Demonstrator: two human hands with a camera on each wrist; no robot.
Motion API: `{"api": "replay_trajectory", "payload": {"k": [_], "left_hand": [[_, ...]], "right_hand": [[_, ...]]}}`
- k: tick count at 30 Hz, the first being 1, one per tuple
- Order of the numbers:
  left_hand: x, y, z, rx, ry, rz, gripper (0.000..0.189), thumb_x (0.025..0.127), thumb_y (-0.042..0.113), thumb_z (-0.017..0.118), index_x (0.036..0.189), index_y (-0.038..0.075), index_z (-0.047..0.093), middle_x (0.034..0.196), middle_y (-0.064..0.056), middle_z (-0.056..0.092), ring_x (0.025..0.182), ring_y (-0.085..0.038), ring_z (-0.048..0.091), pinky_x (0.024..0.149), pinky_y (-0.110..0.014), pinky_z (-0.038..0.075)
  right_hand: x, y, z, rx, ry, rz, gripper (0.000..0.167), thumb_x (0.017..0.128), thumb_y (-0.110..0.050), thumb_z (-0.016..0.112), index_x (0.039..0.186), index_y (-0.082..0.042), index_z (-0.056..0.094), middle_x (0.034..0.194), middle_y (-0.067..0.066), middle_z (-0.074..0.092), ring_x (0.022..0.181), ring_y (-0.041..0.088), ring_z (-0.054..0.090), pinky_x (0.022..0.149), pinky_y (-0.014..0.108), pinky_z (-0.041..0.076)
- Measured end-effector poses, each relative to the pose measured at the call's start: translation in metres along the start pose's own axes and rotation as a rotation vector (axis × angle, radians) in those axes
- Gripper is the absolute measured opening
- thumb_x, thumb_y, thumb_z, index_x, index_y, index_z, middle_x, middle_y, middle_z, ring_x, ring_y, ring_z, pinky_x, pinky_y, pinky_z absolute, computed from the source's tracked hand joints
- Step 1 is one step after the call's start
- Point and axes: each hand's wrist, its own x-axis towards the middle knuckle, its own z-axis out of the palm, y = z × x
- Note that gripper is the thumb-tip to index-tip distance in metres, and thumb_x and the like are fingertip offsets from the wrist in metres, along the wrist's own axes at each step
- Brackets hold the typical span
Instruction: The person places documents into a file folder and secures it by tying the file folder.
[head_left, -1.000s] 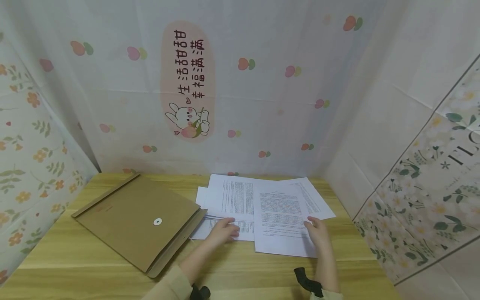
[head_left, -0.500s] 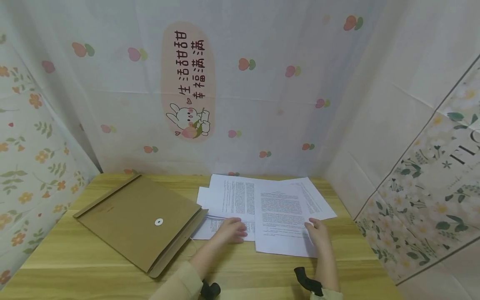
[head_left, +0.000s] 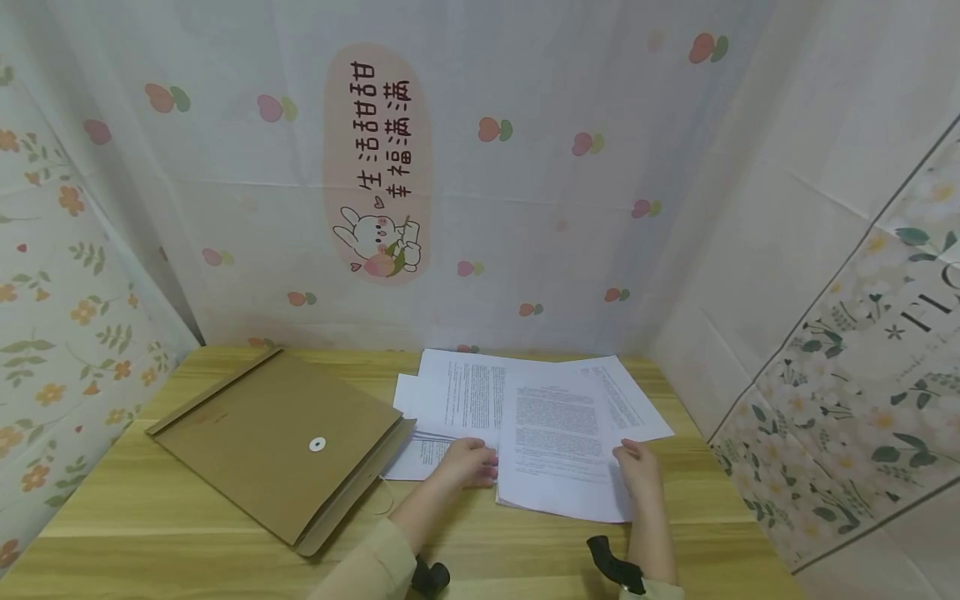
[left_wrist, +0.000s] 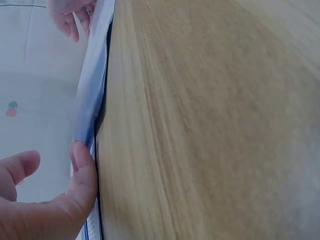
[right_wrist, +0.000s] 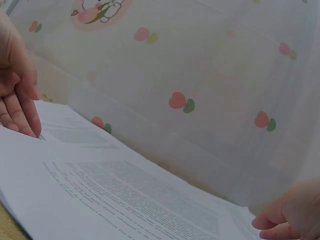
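A printed sheet (head_left: 555, 454) lies over other papers at the middle right of the table in the head view, its near edge slightly raised. My right hand (head_left: 639, 467) pinches its right edge between thumb and fingers. At its left edge is my left hand (head_left: 471, 462), the fingers extended and touching the paper's side. In the left wrist view the left hand's thumb (left_wrist: 22, 167) stands well apart from the forefinger, whose tip meets the raised paper edge (left_wrist: 95, 90). The right wrist view shows the sheet's text (right_wrist: 135, 195) between both hands.
More printed papers (head_left: 457, 392) spread beneath and behind the sheet, one slanted sheet (head_left: 637, 408) at the right. A brown document envelope (head_left: 255, 442) with a white button lies left, its open flap towards the papers. A patterned curtain (head_left: 525, 208) hangs behind the wooden table (head_left: 487, 558).
The left hand has moved right, to the printed sheet's left edge. The sheet has shifted slightly left and towards me, its near edge lifting. The right hand has barely moved.
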Motion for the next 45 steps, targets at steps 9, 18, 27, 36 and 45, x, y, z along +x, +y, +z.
{"api": "replay_trajectory", "payload": {"k": [9,18,27,36,45], "left_hand": [[0.003,-0.013,-0.002,0.195,-0.137,0.123,0.032,0.088,0.001,0.054,0.119,-0.006,0.06,0.095,-0.011,0.069,0.084,-0.026,0.067,0.072,-0.036,0.055],[-0.003,-0.013,-0.01,0.141,-0.105,0.235,0.047,0.09,-0.001,0.05,0.137,-0.003,0.045,0.122,-0.016,0.06,0.103,-0.03,0.06,0.085,-0.041,0.051],[-0.012,-0.003,-0.02,-0.043,-0.111,0.305,0.051,0.098,0.004,0.045,0.146,0.001,0.03,0.131,-0.02,0.053,0.105,-0.03,0.062,0.083,-0.037,0.053],[-0.011,0.007,-0.027,-0.162,-0.066,0.379,0.052,0.1,0.004,0.04,0.149,0.004,0.023,0.136,-0.023,0.049,0.113,-0.033,0.057,0.087,-0.038,0.052],[-0.015,0.008,-0.021,-0.241,-0.049,0.431,0.052,0.099,-0.002,0.039,0.148,0.009,0.024,0.135,-0.019,0.051,0.112,-0.034,0.058,0.084,-0.042,0.053]], "right_hand": [[0.004,0.007,0.015,0.079,-0.023,-0.04,0.048,0.092,-0.004,0.05,0.135,0.014,0.041,0.128,0.036,0.045,0.116,0.047,0.045,0.103,0.058,0.031],[0.003,0.003,0.018,0.209,-0.13,-0.038,0.057,0.091,0.004,0.051,0.143,0.01,0.029,0.136,0.037,0.038,0.125,0.048,0.04,0.105,0.054,0.032],[-0.004,-0.015,0.019,0.263,-0.185,-0.027,0.055,0.092,-0.005,0.057,0.141,0.008,0.037,0.127,0.026,0.051,0.098,0.023,0.061,0.075,0.025,0.051],[-0.018,-0.036,0.022,0.465,-0.229,-0.021,0.049,0.094,-0.005,0.058,0.134,0.017,0.038,0.088,0.006,0.067,0.072,0.012,0.066,0.071,0.026,0.055],[-0.036,-0.051,0.056,0.803,-0.172,-0.006,0.027,0.093,-0.007,0.061,0.117,0.002,0.051,0.093,0.001,0.066,0.082,0.013,0.066,0.078,0.025,0.054]]}}
